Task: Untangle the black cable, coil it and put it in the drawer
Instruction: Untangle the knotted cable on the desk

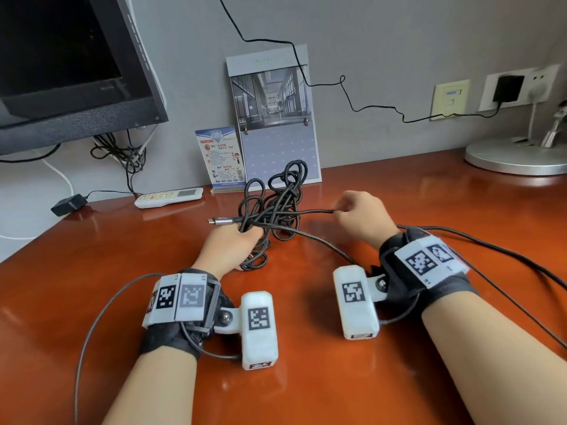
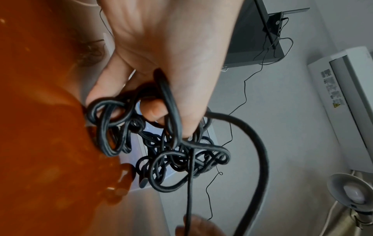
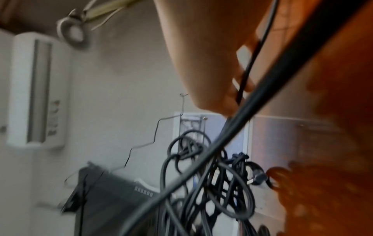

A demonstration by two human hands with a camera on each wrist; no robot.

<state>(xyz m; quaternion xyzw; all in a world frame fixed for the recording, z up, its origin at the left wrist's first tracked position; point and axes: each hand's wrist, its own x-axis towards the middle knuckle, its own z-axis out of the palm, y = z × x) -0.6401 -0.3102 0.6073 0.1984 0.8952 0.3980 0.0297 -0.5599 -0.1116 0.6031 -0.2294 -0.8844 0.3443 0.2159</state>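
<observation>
On the glossy red-brown wooden desk (image 1: 306,348), the left hand (image 1: 228,245) curls its fingers round a bunch of loops of the tangled black braided cable (image 1: 273,210), whose grey metal plug (image 1: 225,221) juts out leftward. The right hand (image 1: 362,216) pinches one strand, drawn taut from the knot. Beyond, a white remote control (image 1: 168,197) and a standing calendar (image 1: 273,118) against the grey wall.

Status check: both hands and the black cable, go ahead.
Left hand grips the black cable tangle. Right hand pinches one strand, pulled out sideways. Cable still knotted on the desk. No drawer in view.
</observation>
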